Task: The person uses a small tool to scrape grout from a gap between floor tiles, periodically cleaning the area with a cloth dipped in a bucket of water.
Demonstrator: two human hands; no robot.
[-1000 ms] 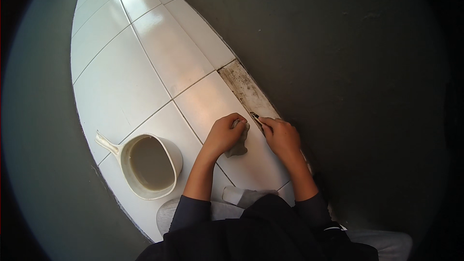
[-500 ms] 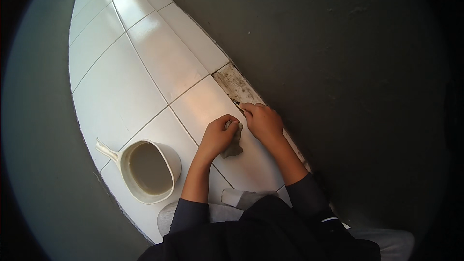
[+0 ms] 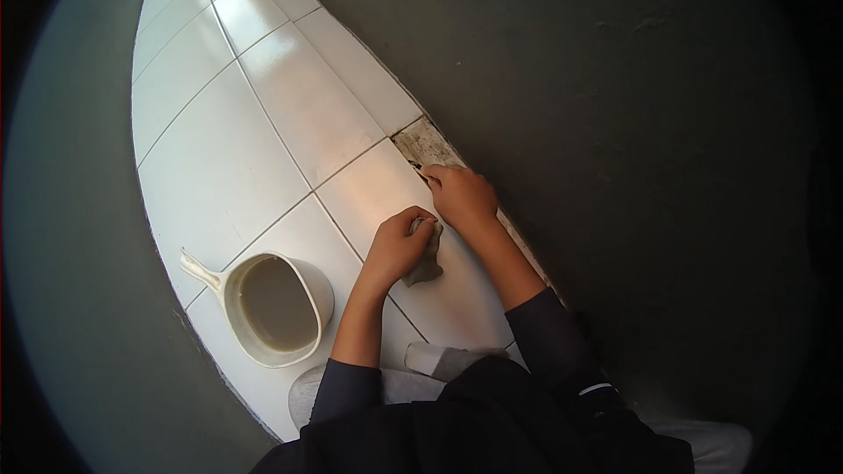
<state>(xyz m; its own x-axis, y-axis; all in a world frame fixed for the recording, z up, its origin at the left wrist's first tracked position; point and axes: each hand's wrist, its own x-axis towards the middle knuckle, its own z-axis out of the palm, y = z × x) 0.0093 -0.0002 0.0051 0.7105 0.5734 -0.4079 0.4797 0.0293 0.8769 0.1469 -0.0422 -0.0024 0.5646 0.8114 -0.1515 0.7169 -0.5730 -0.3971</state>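
My left hand (image 3: 399, 246) is closed on a small grey cloth (image 3: 428, 265) that rests on the white tiled floor (image 3: 228, 149). My right hand (image 3: 463, 195) grips a small dark scraping tool (image 3: 418, 167) whose tip touches a narrow dirty tile strip (image 3: 428, 146) running along the dark grey wall (image 3: 615, 167). Only the tool's tip shows past the fingers. The two hands are close together, the right one farther up the strip.
A cream plastic dipper (image 3: 272, 305) with a side handle holds murky water at the lower left. My socked foot (image 3: 443, 357) and light trouser knee (image 3: 312, 391) sit below the hands. Dark walls border the tiles on both sides.
My right hand has slid the tool farther up the dirty strip, away from me. The left hand with the cloth has stayed almost in place.
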